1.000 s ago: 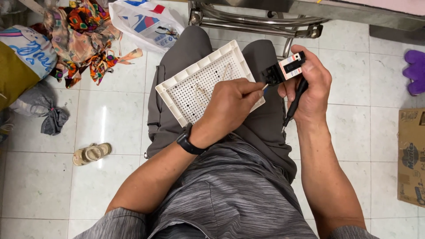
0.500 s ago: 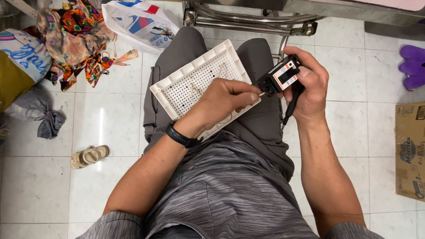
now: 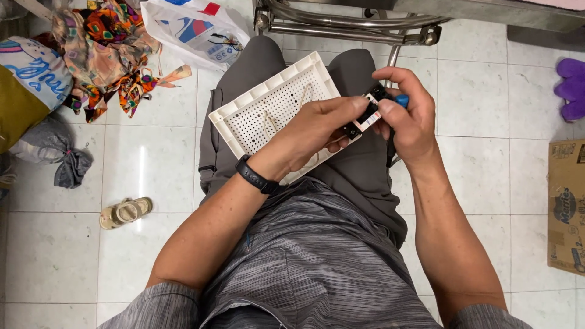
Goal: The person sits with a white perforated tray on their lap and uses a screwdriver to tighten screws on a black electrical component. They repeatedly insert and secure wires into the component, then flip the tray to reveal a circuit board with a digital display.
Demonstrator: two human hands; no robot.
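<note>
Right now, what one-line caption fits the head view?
Seated person's left hand and right hand both grip a small black device above a white perforated tray on the lap.

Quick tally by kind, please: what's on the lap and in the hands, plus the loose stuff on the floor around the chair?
White perforated tray: 1
Small black device, held by left hand and right hand: 1
Plastic bag: 1
Sandal: 1
Cardboard box: 1
Purple slipper: 1
Total: 6

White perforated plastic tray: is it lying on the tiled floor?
No, the white perforated plastic tray rests on the seated person's lap, under the left hand.
</note>
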